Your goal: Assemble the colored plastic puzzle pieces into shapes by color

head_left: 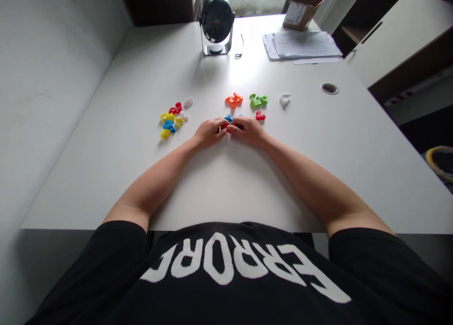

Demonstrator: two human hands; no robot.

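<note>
My left hand (pixel 208 132) and my right hand (pixel 248 130) meet in the middle of the white table (pixel 106 174), fingers curled together round small red plastic pieces (pixel 226 126); a blue piece (pixel 229 118) shows just behind the fingertips. A loose red piece (pixel 260 116) lies right beside my right hand. Behind the hands lie an orange cluster (pixel 234 99), a green cluster (pixel 258 100) and a single white piece (pixel 284 99). To the left sits a mixed heap of yellow, blue, red and white pieces (pixel 172 118).
A black round fan on a metal stand (pixel 216 22) stands at the back of the table. Stacked papers (pixel 300 45) and an open cardboard box (pixel 304 6) lie at the back right. A cable hole (pixel 329 88) is in the tabletop on the right.
</note>
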